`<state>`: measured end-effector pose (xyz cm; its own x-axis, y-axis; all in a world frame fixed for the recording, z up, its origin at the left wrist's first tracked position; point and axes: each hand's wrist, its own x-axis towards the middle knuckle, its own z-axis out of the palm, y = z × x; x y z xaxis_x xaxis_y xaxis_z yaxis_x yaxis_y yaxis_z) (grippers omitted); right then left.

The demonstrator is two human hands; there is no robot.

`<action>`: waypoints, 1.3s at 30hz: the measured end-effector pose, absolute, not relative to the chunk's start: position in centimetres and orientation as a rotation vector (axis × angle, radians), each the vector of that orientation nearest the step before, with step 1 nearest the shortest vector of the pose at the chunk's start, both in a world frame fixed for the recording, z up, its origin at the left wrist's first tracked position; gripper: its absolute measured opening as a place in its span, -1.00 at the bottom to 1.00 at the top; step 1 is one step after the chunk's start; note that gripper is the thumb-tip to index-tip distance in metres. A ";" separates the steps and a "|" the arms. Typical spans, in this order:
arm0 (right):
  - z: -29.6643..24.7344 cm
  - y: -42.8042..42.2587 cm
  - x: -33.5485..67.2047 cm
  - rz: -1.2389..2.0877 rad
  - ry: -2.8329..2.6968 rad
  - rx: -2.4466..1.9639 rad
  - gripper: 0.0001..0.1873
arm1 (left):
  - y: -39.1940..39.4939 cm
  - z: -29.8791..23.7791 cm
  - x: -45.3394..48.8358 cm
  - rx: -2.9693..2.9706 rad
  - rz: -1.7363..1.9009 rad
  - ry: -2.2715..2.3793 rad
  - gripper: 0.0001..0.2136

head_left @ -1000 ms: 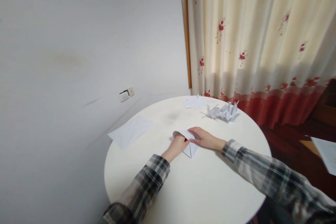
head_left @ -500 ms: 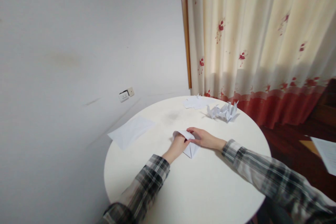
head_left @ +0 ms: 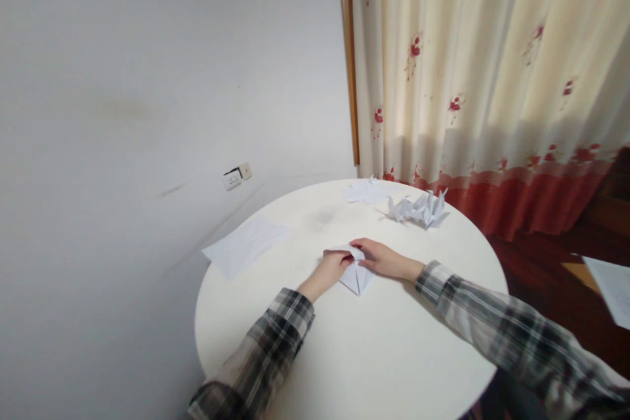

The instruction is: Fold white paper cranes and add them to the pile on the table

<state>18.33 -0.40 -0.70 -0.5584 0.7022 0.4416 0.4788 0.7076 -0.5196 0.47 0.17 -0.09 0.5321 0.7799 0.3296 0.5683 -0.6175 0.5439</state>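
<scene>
A folded sheet of white paper point(head_left: 357, 279) lies on the round white table point(head_left: 384, 348), its lower end coming to a point with a crease down the middle. My left hand point(head_left: 335, 265) is closed at the paper's left side, its fingertips at the raised flap. From the right, my right hand point(head_left: 381, 257) grips the paper's upper right edge with thumb and fingers. Part of the flap is hidden by the fingers of both hands.
Several folded paper cranes point(head_left: 418, 209) stand at the back right of the table. Paper pieces point(head_left: 367, 193) lie at the far edge, and a flat white sheet point(head_left: 246, 246) overhangs the left edge. A wall point(head_left: 147, 144) borders the left, a curtain point(head_left: 472, 79) the back.
My left hand has drawn back slightly down and to the left. The paper's upper flap, which was arched up, is now lower and flatter. My right hand has stayed in place.
</scene>
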 end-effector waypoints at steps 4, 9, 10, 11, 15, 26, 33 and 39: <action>-0.4 -0.5 18.3 0.454 -2.270 -0.880 -0.49 | 0.4 -0.1 0.5 2.405 0.840 1.103 -0.76; -0.1 -0.7 18.2 0.449 -2.278 -0.887 -0.49 | 0.3 -0.3 0.5 2.366 0.872 1.208 -0.80; -0.1 -0.7 18.2 0.450 -2.277 -0.888 -0.49 | 0.2 -0.4 0.5 2.358 0.881 1.229 -0.80; 0.0 -0.7 18.2 0.448 -2.276 -0.887 -0.49 | 0.2 -0.4 0.5 2.350 0.887 1.250 -0.79; 0.1 -0.8 18.1 0.444 -2.275 -0.876 -0.51 | 0.3 -0.6 0.6 2.357 0.881 1.268 -0.77; 0.1 -0.7 18.1 0.460 -2.267 -0.886 -0.50 | -0.2 0.3 1.0 2.373 0.893 1.309 -0.79; -0.2 -0.5 18.0 0.443 -2.276 -0.879 -0.51 | -0.4 0.5 1.2 2.340 0.956 1.251 -0.80; 0.2 -0.8 18.1 0.434 -2.286 -0.882 -0.54 | -0.7 0.6 1.1 2.328 0.924 1.271 -0.81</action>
<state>18.09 -0.84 0.23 -0.5688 0.6904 0.4471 0.4785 0.7199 -0.5029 1.10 -0.67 0.64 0.3912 0.8370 0.3826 0.6217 -0.5469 0.5607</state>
